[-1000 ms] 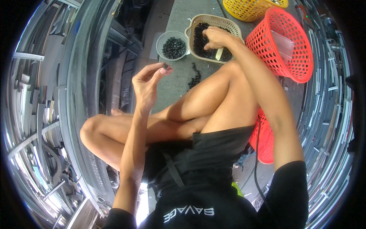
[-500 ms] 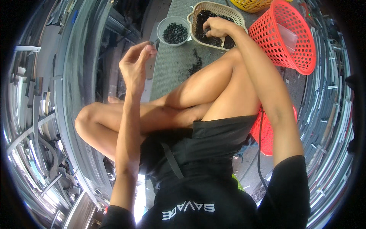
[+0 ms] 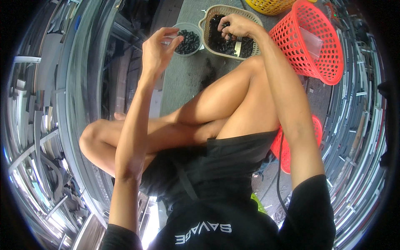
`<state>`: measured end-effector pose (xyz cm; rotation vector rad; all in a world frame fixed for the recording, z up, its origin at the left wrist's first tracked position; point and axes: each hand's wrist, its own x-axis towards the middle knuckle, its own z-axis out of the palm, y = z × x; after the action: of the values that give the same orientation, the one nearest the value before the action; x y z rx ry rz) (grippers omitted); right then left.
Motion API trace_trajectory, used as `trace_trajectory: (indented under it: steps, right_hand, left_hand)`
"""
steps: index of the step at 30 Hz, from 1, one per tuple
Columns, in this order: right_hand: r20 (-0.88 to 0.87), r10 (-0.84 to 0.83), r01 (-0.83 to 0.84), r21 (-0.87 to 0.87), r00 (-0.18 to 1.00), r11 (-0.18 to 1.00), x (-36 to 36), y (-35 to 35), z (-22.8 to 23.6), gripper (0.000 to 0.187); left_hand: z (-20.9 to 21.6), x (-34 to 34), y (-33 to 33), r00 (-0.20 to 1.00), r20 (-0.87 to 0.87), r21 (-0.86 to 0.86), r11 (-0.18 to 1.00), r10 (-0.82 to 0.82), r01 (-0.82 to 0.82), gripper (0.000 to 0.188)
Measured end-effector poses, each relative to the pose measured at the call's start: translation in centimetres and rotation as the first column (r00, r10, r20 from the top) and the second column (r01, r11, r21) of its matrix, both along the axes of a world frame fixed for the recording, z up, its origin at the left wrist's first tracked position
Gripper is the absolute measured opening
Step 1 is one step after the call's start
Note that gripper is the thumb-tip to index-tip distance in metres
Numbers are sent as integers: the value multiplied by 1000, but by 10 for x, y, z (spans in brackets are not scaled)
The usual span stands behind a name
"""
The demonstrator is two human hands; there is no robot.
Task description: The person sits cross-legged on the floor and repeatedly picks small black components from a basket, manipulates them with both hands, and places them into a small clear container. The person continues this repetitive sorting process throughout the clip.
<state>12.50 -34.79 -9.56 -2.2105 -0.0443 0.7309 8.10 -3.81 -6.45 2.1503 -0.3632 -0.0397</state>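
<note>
Beside the left rim of a clear plastic bowl [image 3: 201, 45], my left hand [image 3: 157, 52] has its thumb and fingers apart, with nothing visible between them. Small black rounded pieces [image 3: 188, 41] are heaped in that bowl. Over the beige plastic basket [image 3: 203, 26] to its right, my right hand [image 3: 239, 26] has curled fingers around a few small black pieces [image 3: 226, 30]; their exact kind is too small to tell. More black bits [image 3: 216, 43] fill the basket. A pale flat strip [image 3: 238, 48] stands among them below my right hand.
A red perforated basket [image 3: 287, 43] with a clear plastic bag [image 3: 311, 41] inside leans at the right. Behind it is a yellow basket [image 3: 271, 6]. Another red basket [image 3: 287, 156] is by my hip. Dark debris [image 3: 208, 73] lies on the grey board [image 3: 179, 89]. Stacked metal profiles line both sides.
My left hand has moved up and right to the bowl, and its fingers have parted; the small dark piece they pinched no longer shows there. My right hand has lifted slightly with black pieces.
</note>
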Motion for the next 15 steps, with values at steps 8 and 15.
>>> trace_trajectory:
  steps: [8,15]
  right_hand:
    - [-23,-62,62,-3,998,998,0,1,6,29]
    - [36,-68,72,-106,997,992,3,-1,6,39]
  left_hand:
    - [-20,-13,40,951,-22,-112,944,309,-309,26]
    - [-31,-17,31,942,-59,-102,937,331,-335,23]
